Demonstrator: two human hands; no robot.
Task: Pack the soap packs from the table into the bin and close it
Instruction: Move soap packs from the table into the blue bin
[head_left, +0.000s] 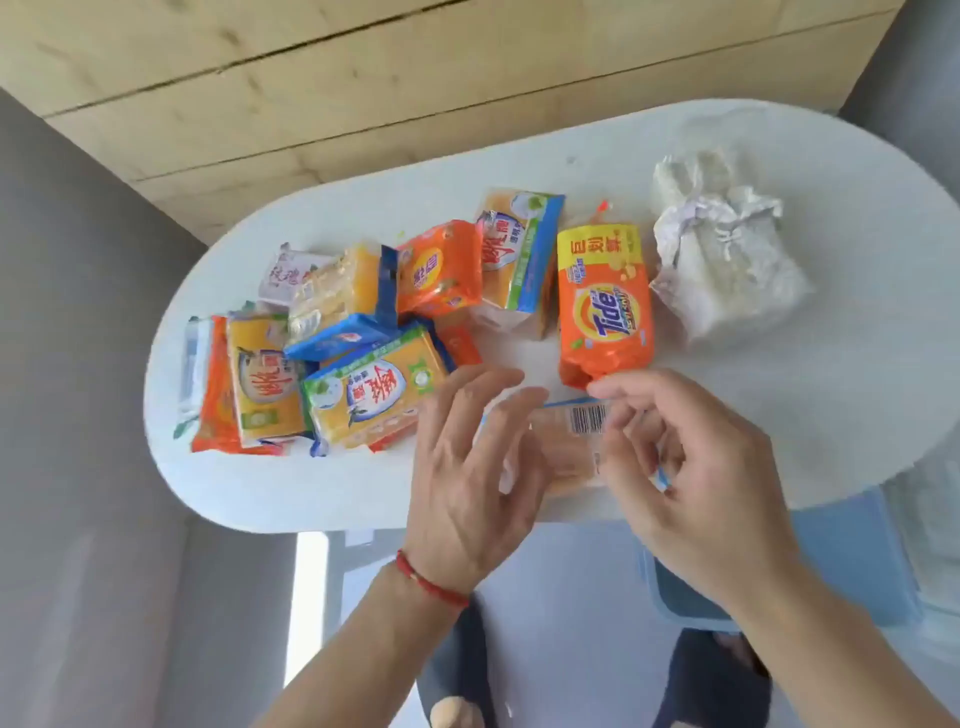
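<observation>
**Soap packs on table; one pack between both hands at near edge**

The white oval table (857, 405) fills the centre of the view, with wooden boarding behind it and grey surfaces to either side. Below its near edge, at lower right, part of a blue bin (852, 566) shows, largely hidden by the right forearm; whether it holds anything cannot be told.

A heap of soap packs (332, 343) occupies the left half of the table, the packs overlapping and leaning on one another. A crumpled white bag (727, 270) lies on the right side, just beside an orange Tide pack (602, 306), which lies lengthwise and apart from the heap.

Left hand (467, 467): open, fingers spread, palm against the left side of a clear-wrapped pack (566, 452) with a barcode uppermost. Right hand (711, 483): fingers curled, pinching the right end of that same pack. The pack sits at the table's near edge, between both hands; whether it rests on the surface or is lifted cannot be told.

A red cord bracelet (431, 584) circles the left wrist.
</observation>
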